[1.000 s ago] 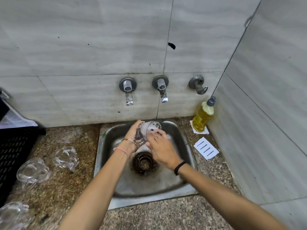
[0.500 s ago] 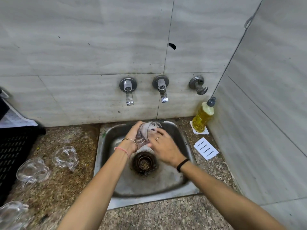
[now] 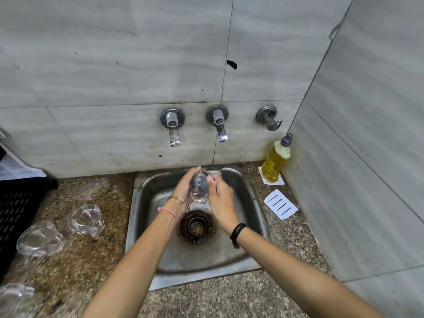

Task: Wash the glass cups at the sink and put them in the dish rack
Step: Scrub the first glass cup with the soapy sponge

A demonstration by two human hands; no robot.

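Observation:
Over the steel sink (image 3: 250,203) I hold a clear glass cup (image 3: 200,188) between both hands. My left hand (image 3: 184,188) grips its side from the left. My right hand (image 3: 219,198) is against its right side with fingers curled at the rim; something dark and grey shows inside the cup. Three more glass cups lie on the speckled counter to the left: one (image 3: 86,218) nearest the sink, one (image 3: 39,241) further left, one (image 3: 15,297) at the bottom left corner. The black dish rack (image 3: 16,203) stands at the left edge.
Two wall taps (image 3: 172,125) (image 3: 218,120) and a valve (image 3: 268,119) sit above the sink; no water stream is visible. A yellow soap bottle (image 3: 276,160) stands in the right corner, with a white card (image 3: 281,204) beside the sink. The drain strainer (image 3: 197,226) lies mid-basin.
The cup has been turned in my hands and raised slightly toward the back wall. My right hand has shifted along the cup's right side.

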